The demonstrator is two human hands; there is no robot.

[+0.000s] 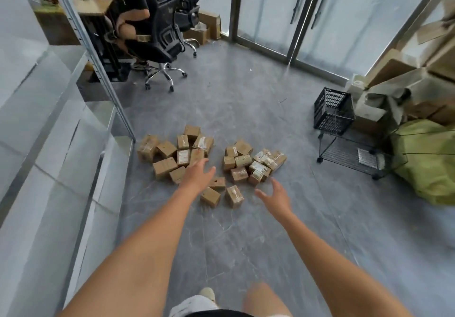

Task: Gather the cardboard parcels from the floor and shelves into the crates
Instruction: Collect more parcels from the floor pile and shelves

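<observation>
One head camera is looking forward and steeply down from standing height, taking in the floor (246, 243) widely, with outstretched arms reaching away from it.

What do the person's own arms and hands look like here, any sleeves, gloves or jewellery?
Both arms are bare along all the length in view, with no sleeves showing. The left hand and the right hand wear no gloves, and no watch, bracelet or ring can be seen on either wrist or hand. Nothing else is worn on the arms.

left arm stretched forward, left hand (198, 174) palm down, fingers straight | right arm stretched forward, right hand (275, 196) fingers spread, loosely bent, holding nothing
</observation>
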